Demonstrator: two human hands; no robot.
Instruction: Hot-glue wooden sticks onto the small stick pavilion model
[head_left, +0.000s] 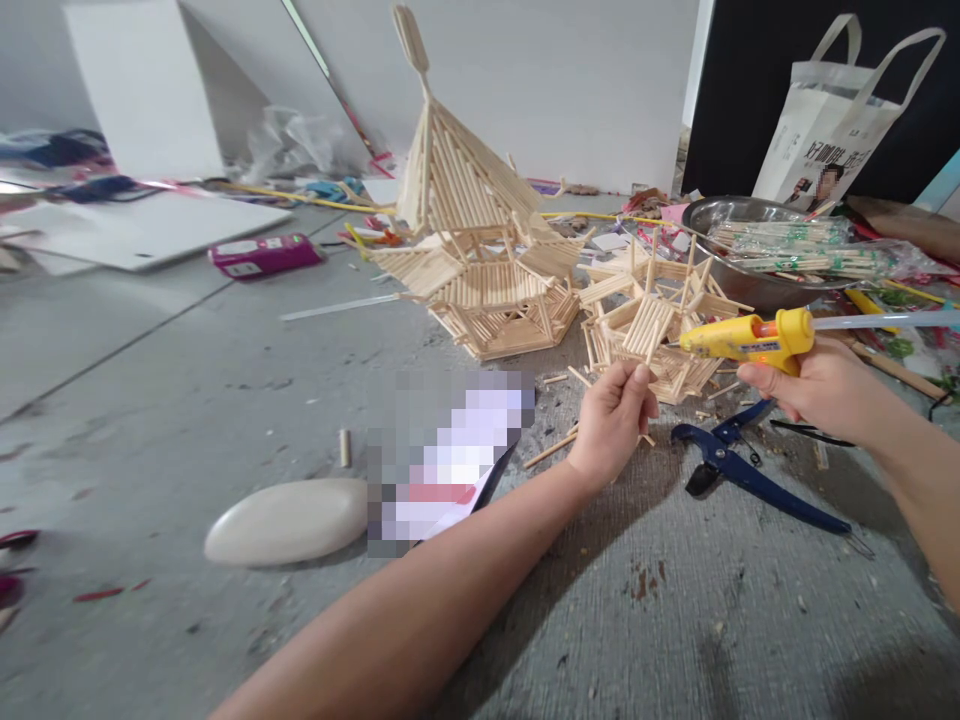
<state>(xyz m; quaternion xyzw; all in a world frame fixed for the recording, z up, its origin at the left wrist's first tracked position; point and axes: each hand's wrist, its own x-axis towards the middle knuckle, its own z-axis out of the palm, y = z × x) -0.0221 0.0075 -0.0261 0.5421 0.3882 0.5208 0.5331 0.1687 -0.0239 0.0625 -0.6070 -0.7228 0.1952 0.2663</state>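
Note:
My left hand [616,415] pinches a short wooden stick [654,342] that points up in front of the smaller stick structure [694,300]. In my right hand [814,385] is a yellow glue gun [742,337], its nozzle pointing left, close to the stick's upper end. A clear glue rod [885,320] sticks out of the gun's rear. Behind and to the left stands a taller pagoda-like stick structure [480,200] with a pointed roof. Blue cutters [757,475] lie on the floor below the gun.
A metal bowl [795,288] holds bagged sticks at the back right, beside a white bag [825,130]. A blurred-out screen [450,460] and a whitish oval object [289,522] lie left of my hands. A purple package [266,254] is farther back. Cut sticks [551,450] are scattered around.

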